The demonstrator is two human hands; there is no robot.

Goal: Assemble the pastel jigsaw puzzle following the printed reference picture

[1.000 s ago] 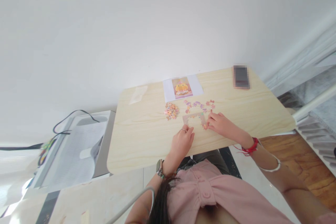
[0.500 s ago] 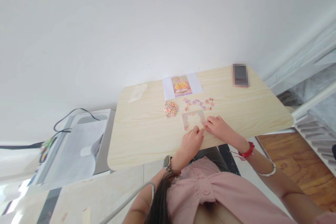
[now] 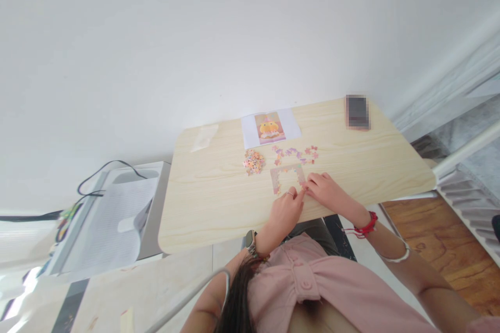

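A partly joined jigsaw puzzle (image 3: 275, 177) lies near the table's front edge, its pieces forming a pinkish border around bare wood. At its lower right corner my left hand (image 3: 287, 209) is closed, index fingertip on a small pink jigsaw piece. My right hand (image 3: 326, 191) pinches at the same spot from the right, fingers curled together; the fingertips mostly hide the piece. Loose purple and pink pieces (image 3: 292, 153) are spread just beyond the border. To the left sits a heap of mixed jigsaw pieces (image 3: 254, 162).
Behind the pieces, a paper sheet with a printed picture (image 3: 270, 127) of a yellow figure lies flat. A blurred dark device (image 3: 358, 112) is at the table's back right. A translucent sheet (image 3: 205, 137) rests at the back left. A white wall (image 3: 234, 36) borders the table (image 3: 211, 192).
Both hands stay at the border's lower right corner, with the fingertips shifting only slightly. The view has moved a little; the puzzle, heap and sheet stay put.
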